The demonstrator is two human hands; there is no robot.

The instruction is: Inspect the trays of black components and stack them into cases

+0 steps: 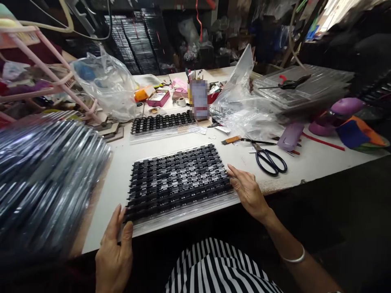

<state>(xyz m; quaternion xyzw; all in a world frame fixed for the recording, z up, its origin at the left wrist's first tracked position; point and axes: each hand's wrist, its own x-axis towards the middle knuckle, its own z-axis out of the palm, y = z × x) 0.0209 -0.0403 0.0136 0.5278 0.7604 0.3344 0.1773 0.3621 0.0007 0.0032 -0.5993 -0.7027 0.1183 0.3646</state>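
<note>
A clear plastic tray filled with rows of small black parts lies on the white table in front of me. My left hand grips its near left corner, thumb at the front edge and fingers along the side. At the right edge, my right hand holds the tray between thumb and fingers; a silver bangle circles that wrist. Farther back lies a second tray of black parts. Dark-handled scissors rest to the right of my right hand, close to an orange cutter knife.
Stacked plastic trays crowd the left side, below a pink rack. Clear plastic bags lie behind. More stacked trays, a purple bottle-like item and a purple piece are on the right. The table's front edge runs before me.
</note>
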